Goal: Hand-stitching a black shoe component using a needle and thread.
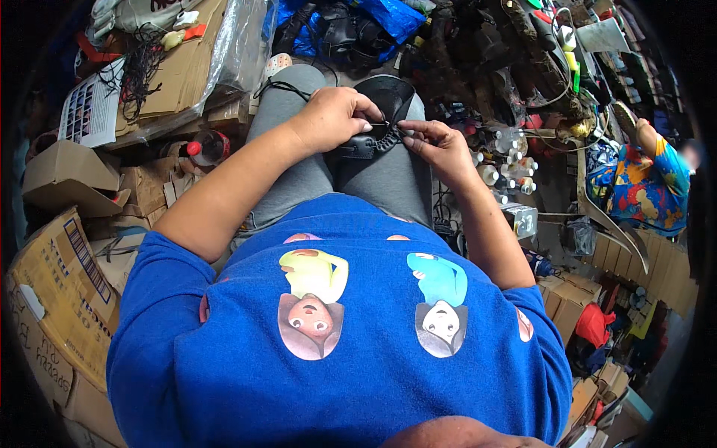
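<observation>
A black leather shoe upper (391, 95) lies across my thighs, with a gathered, stitched ridge along its edge. My left hand (337, 113) is closed in a pinch on a thin, needle-like piece at the left of this ridge. From the other side, the thumb and forefinger of my right hand (439, 148) pinch the edge of the upper. Both sets of fingertips are close together over the seam. A black cord (282, 86) loops over my left knee beside my left wrist. The fingers partly hide the seam.
Cardboard and plastic sheeting (224, 63) are stacked at the left, near a bottle with a red cap (208, 148). Several small bottles (511, 160) stand right of my knees. More black shoes (347, 33) lie on blue plastic ahead. Another person in a colourful top (648, 183) is at the far right.
</observation>
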Demonstrator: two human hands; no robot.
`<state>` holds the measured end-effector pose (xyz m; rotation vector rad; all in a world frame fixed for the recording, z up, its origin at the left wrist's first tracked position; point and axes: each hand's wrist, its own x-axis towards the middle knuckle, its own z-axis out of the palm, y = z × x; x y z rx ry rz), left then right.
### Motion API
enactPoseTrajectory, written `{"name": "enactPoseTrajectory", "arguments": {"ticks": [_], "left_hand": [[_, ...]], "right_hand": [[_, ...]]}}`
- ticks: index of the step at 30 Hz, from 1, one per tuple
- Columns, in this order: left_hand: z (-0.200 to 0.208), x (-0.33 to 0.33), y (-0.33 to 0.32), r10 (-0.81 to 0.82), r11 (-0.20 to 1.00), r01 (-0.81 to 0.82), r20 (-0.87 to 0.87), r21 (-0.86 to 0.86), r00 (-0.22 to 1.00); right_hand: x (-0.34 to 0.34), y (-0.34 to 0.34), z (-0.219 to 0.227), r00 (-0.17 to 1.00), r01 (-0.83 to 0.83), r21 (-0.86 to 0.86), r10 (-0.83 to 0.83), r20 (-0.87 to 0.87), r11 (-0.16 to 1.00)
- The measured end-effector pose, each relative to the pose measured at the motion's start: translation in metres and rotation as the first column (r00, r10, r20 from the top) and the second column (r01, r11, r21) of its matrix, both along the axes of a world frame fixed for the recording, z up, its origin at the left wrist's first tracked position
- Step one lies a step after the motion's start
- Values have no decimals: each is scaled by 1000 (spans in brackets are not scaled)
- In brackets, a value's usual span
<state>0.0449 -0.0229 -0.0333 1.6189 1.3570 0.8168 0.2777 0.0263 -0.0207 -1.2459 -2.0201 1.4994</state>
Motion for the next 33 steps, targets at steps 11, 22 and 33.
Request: {"name": "enactPoseTrajectory", "arguments": {"ticks": [11, 22, 33], "left_hand": [[15, -8, 2, 47, 955, 15, -203, 297, 978], [-2, -2, 8, 51, 993, -44, 69, -105, 996], [-9, 6, 22, -36, 998, 31, 122, 47, 992]], "right_hand": [[-3, -3, 23, 992, -102, 114, 92, 91, 988], [-8, 2, 3, 998, 25, -180, -34, -52, 983], [-19, 11, 7, 998, 53, -209, -56, -10, 976]]}}
